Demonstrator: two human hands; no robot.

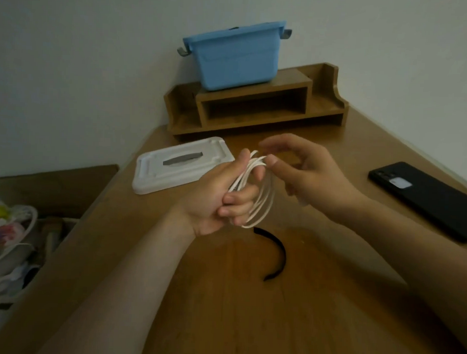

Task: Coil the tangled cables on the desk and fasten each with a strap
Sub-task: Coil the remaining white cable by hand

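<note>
A thin white cable (263, 204) is wound into several loops above the middle of the wooden desk (222, 309). My left hand (221, 195) grips the coil, fingers curled round its strands. My right hand (301, 168) is just right of the coil, its thumb and forefinger at the top of the loops; whether they pinch a strand is hard to tell. A black strap (276, 253) lies curved on the desk right below the coil, touched by neither hand.
A white lid (179, 167) lies on the desk behind my left hand. Beyond it stands a wooden organiser shelf (256, 108) with a blue box (231, 57) on top. A black phone (425, 196) lies right. A bin of clutter (10, 248) sits left of the desk.
</note>
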